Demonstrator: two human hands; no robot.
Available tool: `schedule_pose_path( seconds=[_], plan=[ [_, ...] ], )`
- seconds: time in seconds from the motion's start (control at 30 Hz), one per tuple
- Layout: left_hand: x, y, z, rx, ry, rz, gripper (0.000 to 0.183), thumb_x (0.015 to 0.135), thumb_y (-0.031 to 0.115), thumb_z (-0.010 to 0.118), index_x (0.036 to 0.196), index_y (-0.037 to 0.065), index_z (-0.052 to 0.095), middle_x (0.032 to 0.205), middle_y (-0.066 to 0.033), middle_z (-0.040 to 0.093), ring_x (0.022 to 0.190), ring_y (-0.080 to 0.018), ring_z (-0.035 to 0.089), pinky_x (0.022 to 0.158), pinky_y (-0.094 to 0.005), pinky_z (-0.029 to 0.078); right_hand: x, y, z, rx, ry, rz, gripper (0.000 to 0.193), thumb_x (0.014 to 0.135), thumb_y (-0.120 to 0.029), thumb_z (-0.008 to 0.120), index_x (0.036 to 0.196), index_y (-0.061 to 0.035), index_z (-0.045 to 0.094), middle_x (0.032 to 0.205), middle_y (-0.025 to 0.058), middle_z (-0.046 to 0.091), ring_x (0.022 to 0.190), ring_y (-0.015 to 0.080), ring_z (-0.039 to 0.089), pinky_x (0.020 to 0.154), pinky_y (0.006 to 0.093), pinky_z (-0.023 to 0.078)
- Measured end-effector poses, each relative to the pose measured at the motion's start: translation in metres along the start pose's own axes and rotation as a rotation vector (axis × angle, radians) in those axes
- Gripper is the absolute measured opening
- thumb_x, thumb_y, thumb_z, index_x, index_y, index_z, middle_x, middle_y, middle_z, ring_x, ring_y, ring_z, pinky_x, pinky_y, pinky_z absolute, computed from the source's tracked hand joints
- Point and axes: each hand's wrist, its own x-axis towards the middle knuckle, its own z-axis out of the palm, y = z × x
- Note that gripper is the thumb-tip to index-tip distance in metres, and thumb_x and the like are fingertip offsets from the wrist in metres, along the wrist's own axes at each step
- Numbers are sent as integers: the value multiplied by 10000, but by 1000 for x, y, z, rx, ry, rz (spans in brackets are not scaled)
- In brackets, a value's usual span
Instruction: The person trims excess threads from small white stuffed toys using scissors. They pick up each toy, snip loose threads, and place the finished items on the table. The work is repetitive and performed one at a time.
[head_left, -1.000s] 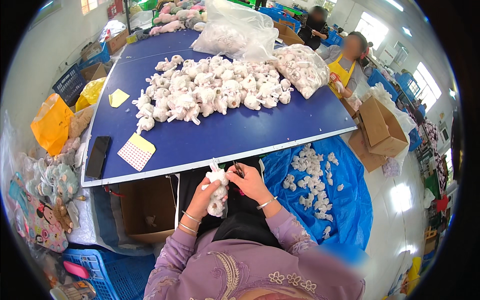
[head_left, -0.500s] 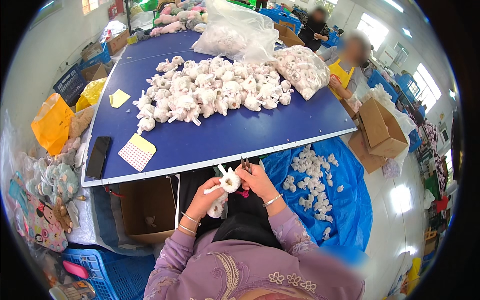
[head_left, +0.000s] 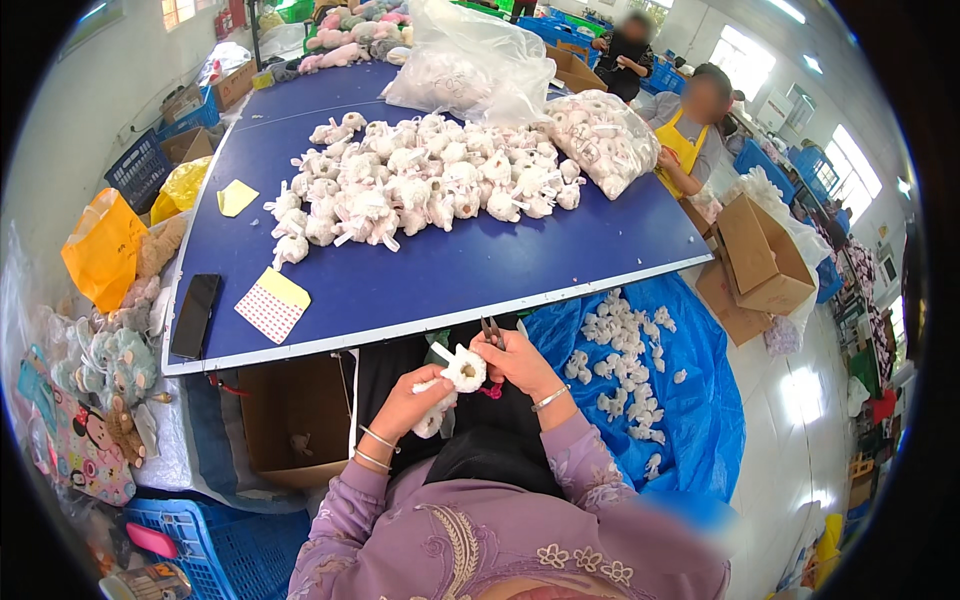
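My left hand point(head_left: 408, 402) is closed around a small white plush piece point(head_left: 464, 370) with a round opening turned up and a pale ribbon-like strip sticking out. More of the fluffy body hangs below my fingers. Close beside it, my right hand point(head_left: 520, 365) is closed on a pair of dark-bladed thread snips point(head_left: 490, 330), blades pointing away from me. A bit of magenta shows under the right fingers, too small to make out. The right fingertips are near the plush's edge; whether they touch it I cannot tell. Both hands are over my lap, before the table edge.
A blue table point(head_left: 480, 270) carries a heap of white plush pieces point(head_left: 420, 180), filled clear bags point(head_left: 605, 140), a phone point(head_left: 195, 315) and a sticker sheet point(head_left: 273, 305). Blue sheeting point(head_left: 700, 430) with more pieces lies at right. A cardboard box point(head_left: 290, 420) sits below left. A person point(head_left: 685, 130) works across the table.
The plush piece has turned slightly and shifted a little right in my left hand, its opening showing more. My right hand stays almost still with the snips. Across the table, the person's head has moved.
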Motion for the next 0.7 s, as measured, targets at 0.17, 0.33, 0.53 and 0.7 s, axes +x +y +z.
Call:
schedule_pose_path(
  seconds=[0.17,0.33,0.53,0.7],
  plan=[
    [0,-2,3,101,7,40,120,902,153,649,955,51,614,851,-17,661,737,-79,614,656,-225,490,2,5,1,-28,57,-47,169,933,-192,638,863,-38,620,619,-38,502,484,37,408,428,214,300],
    [5,-1,0,66,17,-5,133,903,162,647,952,41,625,853,-3,648,749,-70,598,673,-225,482,-7,-7,0,-64,157,-110,174,904,-190,667,848,-31,625,629,-43,509,496,36,418,448,206,320],
    [1,-2,1,-157,68,-1,197,958,235,548,1001,47,585,901,-85,647,701,-140,618,569,-271,517,-47,-51,-69,-399,450,-191,124,830,-112,680,868,-8,625,775,-1,609,716,63,532,653,228,453],
    [7,-3,-3,-432,131,-59,363,1000,367,426,1117,43,540,945,-122,645,661,-184,605,536,-299,524,-78,-72,-119,-540,1045,-321,217,894,-213,655,939,-1,655,710,-3,577,597,53,497,524,219,391]
  ],
)
